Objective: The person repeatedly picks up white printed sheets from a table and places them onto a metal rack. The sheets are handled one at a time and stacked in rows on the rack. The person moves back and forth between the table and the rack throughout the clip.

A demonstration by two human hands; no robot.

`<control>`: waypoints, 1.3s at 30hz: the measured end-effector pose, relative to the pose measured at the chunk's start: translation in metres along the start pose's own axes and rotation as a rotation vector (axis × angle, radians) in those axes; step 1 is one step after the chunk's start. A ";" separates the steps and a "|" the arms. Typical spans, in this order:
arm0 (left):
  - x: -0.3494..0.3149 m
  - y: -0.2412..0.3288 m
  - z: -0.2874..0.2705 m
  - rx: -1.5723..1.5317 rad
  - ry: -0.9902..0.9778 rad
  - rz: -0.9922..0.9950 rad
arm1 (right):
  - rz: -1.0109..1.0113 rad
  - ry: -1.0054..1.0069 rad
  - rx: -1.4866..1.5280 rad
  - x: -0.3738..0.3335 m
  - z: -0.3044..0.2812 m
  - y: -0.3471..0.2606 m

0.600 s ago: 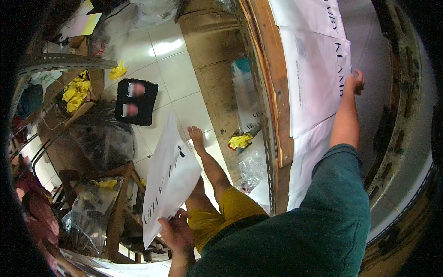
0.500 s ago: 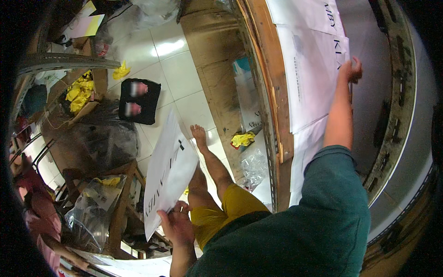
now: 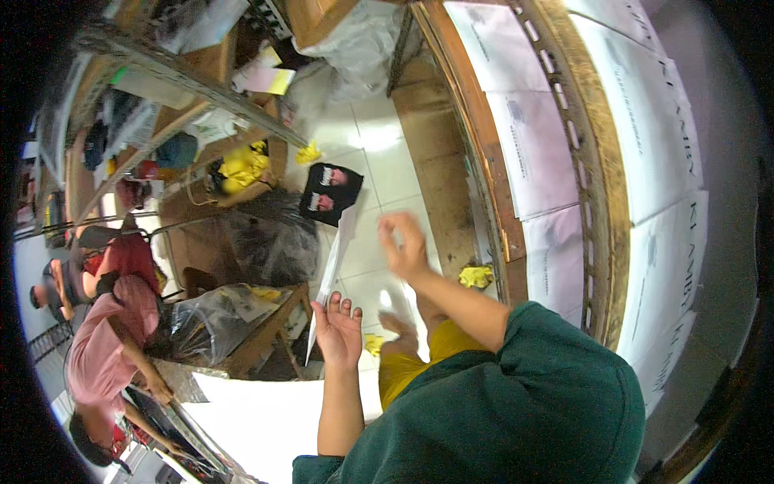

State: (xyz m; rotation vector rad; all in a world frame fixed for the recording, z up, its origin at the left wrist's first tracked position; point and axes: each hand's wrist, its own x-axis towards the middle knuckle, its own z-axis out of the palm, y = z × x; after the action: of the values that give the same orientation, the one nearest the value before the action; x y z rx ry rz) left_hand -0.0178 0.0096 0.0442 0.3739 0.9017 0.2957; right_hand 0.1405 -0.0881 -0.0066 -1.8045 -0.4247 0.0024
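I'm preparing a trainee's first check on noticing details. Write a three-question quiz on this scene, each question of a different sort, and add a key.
1. Which of the person's hands is at the thin, flat white sheet?

2. True or false: the person's bare right hand clasps a large red plastic bucket.

3. Which of these lies on the pale, glossy tiled floor?
a) a green glass bottle
b) a black, roughly square flat item with two pink prints
c) a blue metal ladder

Key:
1. The bare left hand.
2. False; the right hand is raised, with no object visible in it.
3. b
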 end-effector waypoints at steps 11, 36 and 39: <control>-0.131 -0.008 -0.042 0.108 -0.277 -0.036 | -0.064 -0.345 0.067 -0.174 -0.012 -0.162; -0.330 0.016 -0.343 -0.201 0.121 0.269 | -0.040 -0.012 -0.094 -0.198 -0.088 -0.173; -0.329 0.016 -0.347 -0.246 0.129 0.281 | -0.068 -0.045 0.110 -0.186 -0.075 -0.159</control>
State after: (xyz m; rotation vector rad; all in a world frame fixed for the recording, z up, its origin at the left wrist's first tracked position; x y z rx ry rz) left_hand -0.4915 -0.0419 0.0870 0.2546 0.9268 0.6888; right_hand -0.0613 -0.1772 0.1226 -1.6837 -0.5085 0.0189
